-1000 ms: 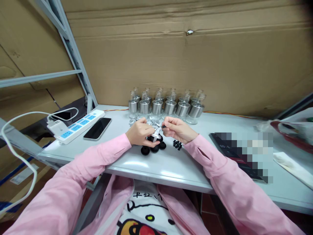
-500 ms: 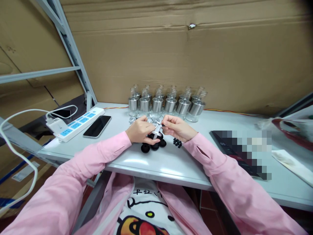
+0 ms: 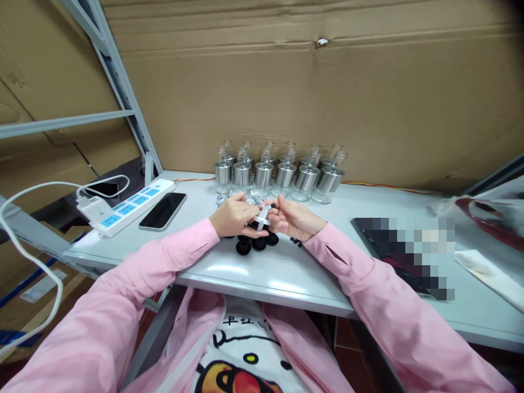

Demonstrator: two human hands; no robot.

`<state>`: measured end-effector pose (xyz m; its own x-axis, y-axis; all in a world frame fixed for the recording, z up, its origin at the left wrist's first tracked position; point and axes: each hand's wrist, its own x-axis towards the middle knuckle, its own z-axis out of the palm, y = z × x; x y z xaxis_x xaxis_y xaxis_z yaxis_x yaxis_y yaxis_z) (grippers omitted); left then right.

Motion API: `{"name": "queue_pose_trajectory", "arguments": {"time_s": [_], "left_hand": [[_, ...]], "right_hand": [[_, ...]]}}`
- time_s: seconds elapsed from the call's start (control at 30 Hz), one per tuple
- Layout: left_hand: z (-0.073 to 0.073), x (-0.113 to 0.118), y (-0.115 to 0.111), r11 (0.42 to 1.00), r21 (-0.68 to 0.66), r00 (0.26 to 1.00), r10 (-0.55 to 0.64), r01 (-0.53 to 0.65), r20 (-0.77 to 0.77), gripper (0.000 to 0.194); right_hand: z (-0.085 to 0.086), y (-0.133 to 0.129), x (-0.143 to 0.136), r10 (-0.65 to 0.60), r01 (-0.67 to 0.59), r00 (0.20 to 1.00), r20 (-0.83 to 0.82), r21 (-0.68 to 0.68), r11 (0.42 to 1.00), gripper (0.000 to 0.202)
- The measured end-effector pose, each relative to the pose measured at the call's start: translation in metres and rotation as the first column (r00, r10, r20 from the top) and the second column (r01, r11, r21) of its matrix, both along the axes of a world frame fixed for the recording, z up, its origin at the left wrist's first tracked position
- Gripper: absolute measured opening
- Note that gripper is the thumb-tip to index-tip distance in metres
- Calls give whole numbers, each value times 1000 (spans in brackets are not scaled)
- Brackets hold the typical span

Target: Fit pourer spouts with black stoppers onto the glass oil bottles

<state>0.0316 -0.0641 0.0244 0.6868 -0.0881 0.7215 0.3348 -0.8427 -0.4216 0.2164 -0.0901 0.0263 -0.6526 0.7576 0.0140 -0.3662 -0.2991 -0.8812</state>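
My left hand (image 3: 236,216) is closed around a shiny silver-white part (image 3: 263,214) with a round, flat base and a narrower neck; its exact kind is unclear. My right hand (image 3: 295,217) meets it from the right, palm turned partly up and fingers curled against the part. A small dark piece shows at the right thumb and fingertips, mostly hidden. Beneath the hands lie several round black caps (image 3: 243,247). Small black pieces (image 3: 295,240) lie under my right wrist, partly covered. Other clear or silver parts (image 3: 223,199) lie just behind my left hand.
Glass bottles with silver metal sleeves (image 3: 285,176) stand in two rows at the back, before a cardboard wall (image 3: 311,98). Left on the table (image 3: 262,275) are a power strip (image 3: 133,207) with a white cable and a phone (image 3: 164,212). A dark, partly pixelated device (image 3: 380,245) lies right.
My right hand has rolled palm-up, its fingers loosening from a tight pinch to a curl around the silver part. The part has tilted slightly, and my right wrist now covers more small black pieces.
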Motion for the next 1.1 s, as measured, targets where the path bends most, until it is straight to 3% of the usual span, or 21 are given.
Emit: {"name": "queue_pose_trajectory", "arguments": {"time_s": [0.27,0.7,0.9,1.1], "left_hand": [[1,1,-1,1000,-1,1000,-9,9,6,47],[0,2,-1,1000,3,1000,-12,12,-16,47],[0,1,0,999,-23,999,39,-39,-9,49],[-1,0,1,996,-47,998,70,-70,-2,50]], "right_hand": [[1,-2,2,-18,18,999,-33,-12,1000,34],[4,-5,1,-18,17,1000,-4,-24,1000,33],[2,-3,-1,-167,158,983,69,124,980,42],[-1,0,-1,-251,160,930,268,320,934,41]]}}
